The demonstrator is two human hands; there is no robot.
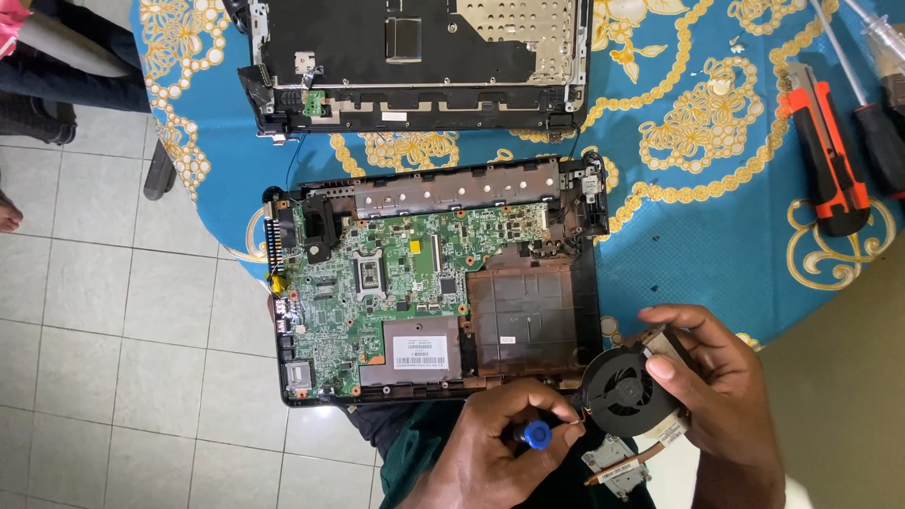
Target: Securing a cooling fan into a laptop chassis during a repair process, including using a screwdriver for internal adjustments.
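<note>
Blue patterned bench [716, 236] carries the opened laptop [434, 283]; just below its corner, right hand [716, 396] clamps the fan [622, 391] steady while left hand [514, 452] pinches a blue-capped screwdriver [535, 435] against it

Screwdriver [534, 435] tip hidden behind fan [622, 391]; upper laptop cover [415, 57] cut off at top edge.

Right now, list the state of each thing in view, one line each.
Laptop base: opened, green circuit board exposed.
Laptop top cover: detached, lying apart on the table.
Cooling fan: removed, held in right hand.
Screwdriver: gripped in left hand, at the fan.
Utility knife: lying unused.
</note>
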